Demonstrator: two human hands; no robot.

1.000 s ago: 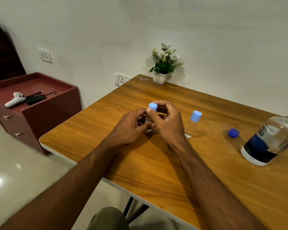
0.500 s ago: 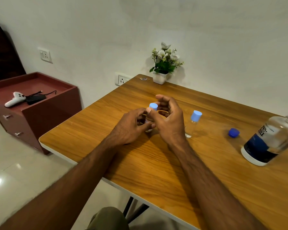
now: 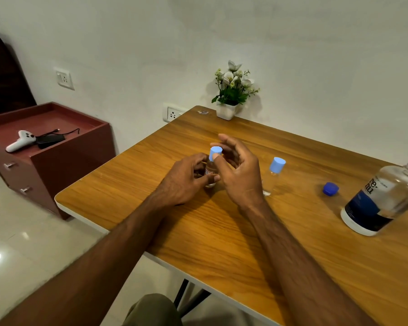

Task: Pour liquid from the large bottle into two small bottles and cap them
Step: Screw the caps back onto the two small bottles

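A small clear bottle (image 3: pixel 211 171) with a light blue cap (image 3: pixel 216 152) stands on the wooden table (image 3: pixel 222 231) between both hands. My left hand (image 3: pixel 186 180) grips the bottle's body. My right hand (image 3: pixel 239 175) has its thumb on the cap's side and its fingers spread loosely above and behind the cap. A second small bottle (image 3: pixel 271 182), also with a light blue cap (image 3: pixel 277 164), stands just right of my right hand. The large clear bottle (image 3: pixel 384 198) with a blue label stands uncapped at the right edge; its dark blue cap (image 3: pixel 330 188) lies on the table to its left.
A white pot with flowers (image 3: pixel 232 95) sits at the table's back edge by the wall. A red cabinet (image 3: pixel 47 147) to the left holds a white controller (image 3: pixel 20 141) and a black device with a cable. The table's near edge runs diagonally across my forearms.
My right hand's fingers have lifted off the cap and spread open; a second ago they wrapped around it. The left hand and both bottles have stayed in place.
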